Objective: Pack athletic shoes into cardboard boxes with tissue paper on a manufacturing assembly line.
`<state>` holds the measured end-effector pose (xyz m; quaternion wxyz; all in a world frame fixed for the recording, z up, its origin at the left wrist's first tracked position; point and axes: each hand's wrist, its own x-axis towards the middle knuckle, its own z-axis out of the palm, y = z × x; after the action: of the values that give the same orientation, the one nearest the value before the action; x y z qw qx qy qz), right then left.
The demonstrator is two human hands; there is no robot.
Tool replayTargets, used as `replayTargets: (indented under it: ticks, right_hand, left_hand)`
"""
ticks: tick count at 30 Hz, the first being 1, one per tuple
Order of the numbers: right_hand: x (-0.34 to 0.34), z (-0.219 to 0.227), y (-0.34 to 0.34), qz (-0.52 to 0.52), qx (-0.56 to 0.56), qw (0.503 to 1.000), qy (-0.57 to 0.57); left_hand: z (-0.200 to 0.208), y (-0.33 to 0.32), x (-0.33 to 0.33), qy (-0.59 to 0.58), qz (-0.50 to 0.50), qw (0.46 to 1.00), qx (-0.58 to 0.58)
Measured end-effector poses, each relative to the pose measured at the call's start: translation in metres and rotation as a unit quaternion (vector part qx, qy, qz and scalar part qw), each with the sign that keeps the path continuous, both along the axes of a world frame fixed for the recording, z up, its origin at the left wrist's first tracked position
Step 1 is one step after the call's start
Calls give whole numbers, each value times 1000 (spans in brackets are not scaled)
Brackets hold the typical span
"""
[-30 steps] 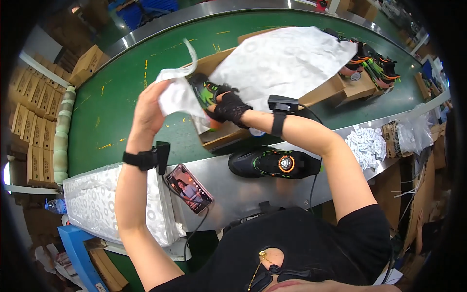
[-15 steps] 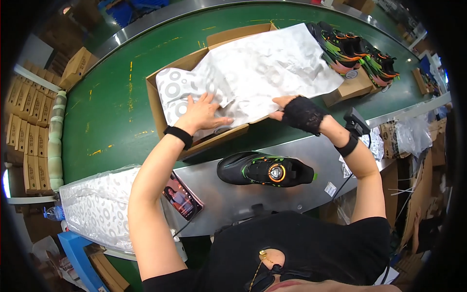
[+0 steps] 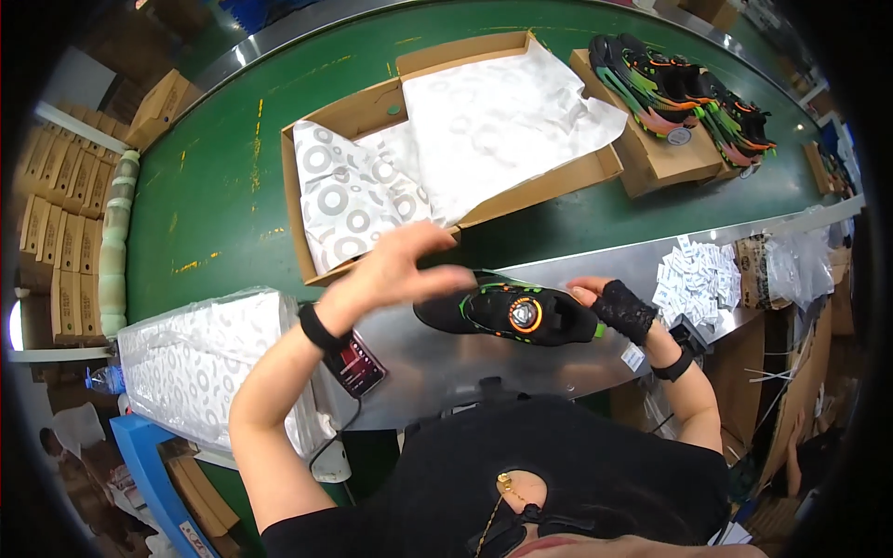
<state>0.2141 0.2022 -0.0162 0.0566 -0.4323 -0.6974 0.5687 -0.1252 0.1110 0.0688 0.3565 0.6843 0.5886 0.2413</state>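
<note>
A black shoe [image 3: 456,313] with green and orange trim and a round dial lies on the metal ledge. My left hand [image 3: 400,265] is above its toe end, fingers spread, slightly blurred, holding nothing. At the heel is my right hand [image 3: 609,302] in a black lace fingerless glove. Its fingertips reach the heel's far side, thumb and finger apart; whether they touch is unclear. Beyond both hands stands an open cardboard box [image 3: 296,209], lined with white patterned tissue paper [image 3: 502,121] that spreads over its far rim. Folded tissue covers the box's left part.
More black-and-green shoes [image 3: 651,79] sit on a brown box [image 3: 670,163] at right. Small white packets [image 3: 698,284] are heaped on the ledge. A phone [image 3: 356,365] lies near my left forearm, beside plastic-wrapped patterned paper [image 3: 209,372]. Stacked boxes [image 3: 74,242] line the left side.
Both hands have left the tissue paper and come back toward the shoe. The tissue's right side no longer hangs over the box's near edge, and part of the box interior shows.
</note>
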Motion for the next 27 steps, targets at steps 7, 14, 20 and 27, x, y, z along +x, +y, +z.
replayTargets:
  ticks: [7, 14, 20, 27]
  right_hand:
    - [-48, 54, 1, 82, -216, 968, 101]
    - [-78, 90, 15, 117, -170, 966, 155]
    - [-106, 38, 29, -92, -265, 930, 238]
    - [-167, 48, 2, -223, -335, 857, 321]
  left_hand:
    - [-35, -42, 38, -35, 49, 991, 116]
    - [23, -59, 13, -301, 227, 926, -22]
    - [26, -8, -35, -483, 354, 800, 43]
    - [-23, 66, -92, -444, 442, 752, -204]
